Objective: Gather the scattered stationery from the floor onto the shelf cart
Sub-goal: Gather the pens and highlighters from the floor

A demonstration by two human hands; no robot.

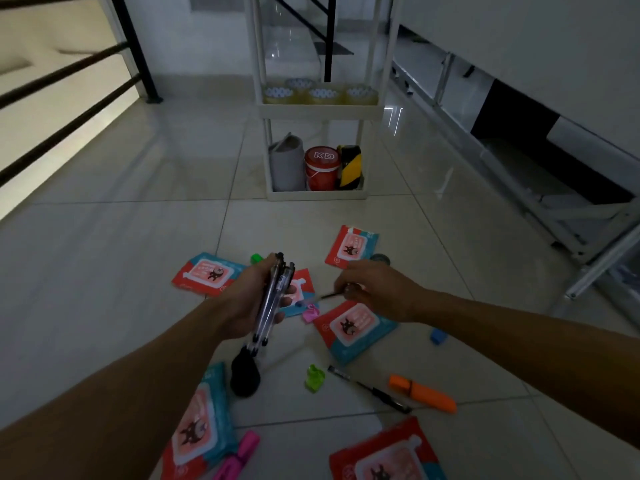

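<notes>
Pens (273,299) bundle upright, tips down | left hand (249,299) grips | right hand (374,289) pinches pen (332,295)

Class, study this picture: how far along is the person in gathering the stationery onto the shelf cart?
Early to midway. Done: the white shelf cart already holds rolls of clear tape. In hand: the left hand grips a bundle of clear pens; the right hand pinches another thin pen. Left on the tiled floor: an orange highlighter, a pink highlighter, a black pen, coloured clips and red-and-blue packets.
</notes>
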